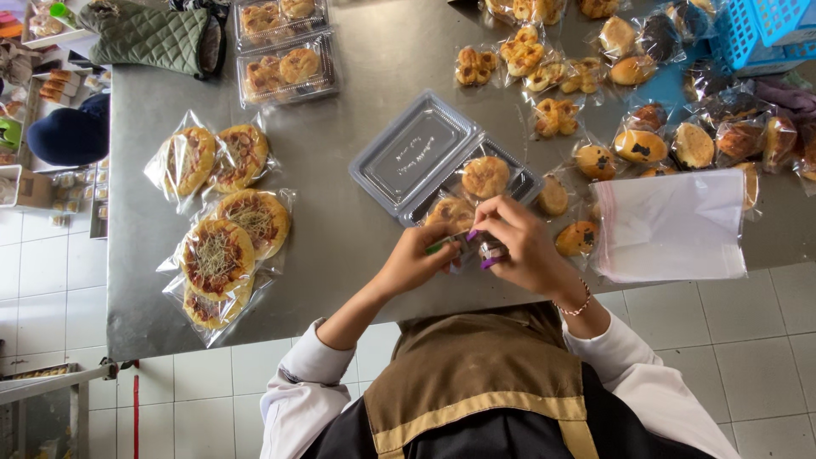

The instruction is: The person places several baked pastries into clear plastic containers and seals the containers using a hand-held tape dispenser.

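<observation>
Two bare hands are meeting at the near edge of the grey steel table [340, 221], just in front of a clear plastic hinged tray [442, 166] lying open. The left hand [416, 259] is curling its fingers around a small green-tipped item [436, 247], too small to identify. The right hand [523, 246], with purple nails and a thin beaded bracelet [580, 303] at the wrist, is pinching a small clear wrapper [491, 251] between thumb and fingertips; both grips are pressed together on what they are holding, and the two hands are almost touching.

Just beyond the grip, one round golden bun [485, 177] is sitting in the tray's far compartment and another bun [450, 212] is lying in the near one, partly hidden by the fingers. To the right of the grip, a stack of flat clear plastic bags [671, 225] is overhanging the table edge. Well to the left, bagged flat round topped breads [223, 246] are lying in a group. Farther beyond, many small bagged pastries [637, 146] are spreading across the table.
</observation>
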